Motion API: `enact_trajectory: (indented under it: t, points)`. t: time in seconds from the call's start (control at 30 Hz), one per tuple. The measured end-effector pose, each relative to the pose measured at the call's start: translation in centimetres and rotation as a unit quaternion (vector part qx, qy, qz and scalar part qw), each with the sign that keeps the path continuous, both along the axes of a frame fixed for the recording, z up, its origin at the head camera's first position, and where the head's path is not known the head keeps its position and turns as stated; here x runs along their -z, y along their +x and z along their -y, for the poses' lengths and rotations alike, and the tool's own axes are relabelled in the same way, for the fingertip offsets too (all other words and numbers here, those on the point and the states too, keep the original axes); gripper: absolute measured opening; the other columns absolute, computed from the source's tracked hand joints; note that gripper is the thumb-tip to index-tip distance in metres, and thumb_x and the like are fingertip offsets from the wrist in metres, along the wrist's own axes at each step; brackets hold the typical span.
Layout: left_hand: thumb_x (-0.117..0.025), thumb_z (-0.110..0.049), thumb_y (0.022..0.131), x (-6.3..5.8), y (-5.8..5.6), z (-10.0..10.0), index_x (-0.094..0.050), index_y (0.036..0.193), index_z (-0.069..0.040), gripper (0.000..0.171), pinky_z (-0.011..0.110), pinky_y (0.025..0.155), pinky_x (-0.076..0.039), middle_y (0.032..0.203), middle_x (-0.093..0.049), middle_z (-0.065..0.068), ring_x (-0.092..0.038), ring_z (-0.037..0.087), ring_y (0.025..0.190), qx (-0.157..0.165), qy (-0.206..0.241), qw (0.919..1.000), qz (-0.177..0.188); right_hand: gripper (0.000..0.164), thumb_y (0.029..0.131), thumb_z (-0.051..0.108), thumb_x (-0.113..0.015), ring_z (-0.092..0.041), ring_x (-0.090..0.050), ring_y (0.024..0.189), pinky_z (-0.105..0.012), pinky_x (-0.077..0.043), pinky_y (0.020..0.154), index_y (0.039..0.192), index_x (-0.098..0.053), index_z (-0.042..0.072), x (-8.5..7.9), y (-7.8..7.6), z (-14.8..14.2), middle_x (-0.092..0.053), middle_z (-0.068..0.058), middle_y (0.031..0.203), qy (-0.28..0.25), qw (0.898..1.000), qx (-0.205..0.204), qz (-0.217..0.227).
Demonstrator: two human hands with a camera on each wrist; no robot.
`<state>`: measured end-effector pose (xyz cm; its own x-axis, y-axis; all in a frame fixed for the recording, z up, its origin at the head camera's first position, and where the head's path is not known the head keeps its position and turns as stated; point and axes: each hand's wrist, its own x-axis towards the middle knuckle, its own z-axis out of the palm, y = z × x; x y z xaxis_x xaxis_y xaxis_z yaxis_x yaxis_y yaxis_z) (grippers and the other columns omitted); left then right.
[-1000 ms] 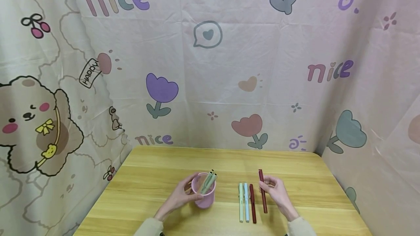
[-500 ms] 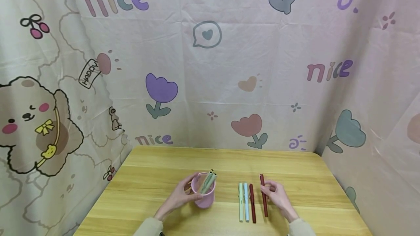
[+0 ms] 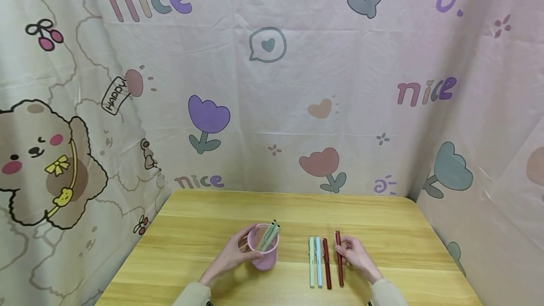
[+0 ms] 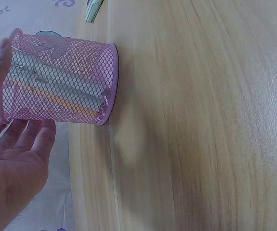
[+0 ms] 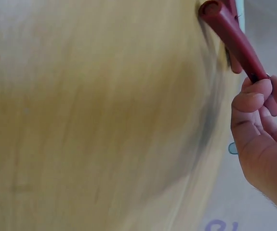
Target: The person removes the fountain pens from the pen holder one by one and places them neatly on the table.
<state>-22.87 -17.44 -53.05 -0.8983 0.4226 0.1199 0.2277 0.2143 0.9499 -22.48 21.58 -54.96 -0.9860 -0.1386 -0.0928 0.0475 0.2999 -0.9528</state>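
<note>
A pink mesh pen holder (image 3: 266, 263) stands upright on the table with several pale green pens (image 3: 269, 239) leaning inside. My left hand (image 3: 231, 255) holds it near the rim, thumb on one side and fingers on the other; the left wrist view shows the mesh wall (image 4: 56, 108) between them. Off to the right, my right hand (image 3: 358, 255) pinches a dark red pen (image 3: 340, 270) between thumb and fingers, its lower end low over the wood. Left of that pen lie a second dark red pen (image 3: 327, 268), a light blue pen (image 3: 319, 266) and a light green pen (image 3: 312, 266), side by side.
The wooden table (image 3: 204, 211) has its far edge against a printed cloth backdrop (image 3: 263, 93). More printed cloth (image 3: 119, 150) hangs along the left side, and another stretch closes off the right.
My right hand has lowered the dark red pen toward the near edge and shifted it slightly left, closer to the row of pens. My left hand and the pen holder have stayed put.
</note>
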Motion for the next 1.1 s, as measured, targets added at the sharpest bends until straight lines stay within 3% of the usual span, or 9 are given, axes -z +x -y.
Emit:
enact_trajectory:
  t: [0.2, 0.77, 1.1]
  points:
    - [-0.081, -0.013, 0.084, 0.04, -0.01, 0.03, -0.026, 0.154, 0.009, 0.091, 0.060, 0.118, -0.036, 0.158, -0.028, 0.036, -0.034, 0.056, 0.143, -0.004, -0.003, 1.0000, 0.002, 0.027, 0.095, 0.003, -0.060, -0.010, -0.050, 0.059, -0.015, -0.043, 0.047, 0.112, -0.052, -0.017, 0.46, -0.36, -0.13, -0.058, -0.004, 0.078, 0.020, 1.000, -0.009, 0.009]
    - [-0.080, -0.013, 0.084, 0.12, 0.00, 0.01, -0.026, 0.155, 0.007, 0.091, 0.059, 0.118, -0.037, 0.158, -0.031, 0.034, -0.036, 0.055, 0.143, -0.001, -0.001, 1.0000, 0.003, 0.032, 0.095, 0.002, -0.060, -0.012, -0.050, 0.059, -0.015, -0.044, 0.047, 0.118, -0.051, -0.019, 0.87, -0.83, -0.07, -0.058, -0.006, 0.079, 0.048, 0.998, -0.018, 0.032]
    - [-0.081, -0.013, 0.084, 0.28, -0.07, 0.05, -0.026, 0.154, 0.007, 0.091, 0.059, 0.118, -0.036, 0.158, -0.032, 0.032, -0.036, 0.055, 0.142, -0.005, -0.002, 1.0000, 0.002, 0.037, 0.091, 0.000, -0.065, -0.012, -0.052, 0.055, -0.017, -0.047, 0.045, 0.120, -0.050, -0.018, 0.86, -0.62, 0.54, -0.056, -0.006, 0.076, 0.072, 0.997, 0.010, 0.025]
